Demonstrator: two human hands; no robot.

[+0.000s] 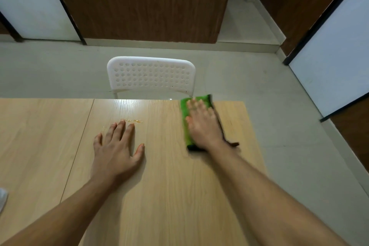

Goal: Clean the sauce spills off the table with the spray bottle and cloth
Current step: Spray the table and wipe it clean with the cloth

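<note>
A folded green cloth (186, 122) with a dark edge lies on the light wooden table (163, 185) near its far right corner. My right hand (203, 124) presses flat on top of the cloth, fingers spread, and looks blurred. My left hand (116, 150) rests palm down on the table, fingers apart, holding nothing. Small orange sauce drops (134, 120) sit just beyond my left fingertips, to the left of the cloth. No spray bottle is in view.
A white perforated plastic chair (150, 75) stands against the table's far edge. A seam (79, 142) runs down the tabletop left of my left hand. The table's right edge drops to grey floor (289, 136). A white object (3, 197) shows at the left border.
</note>
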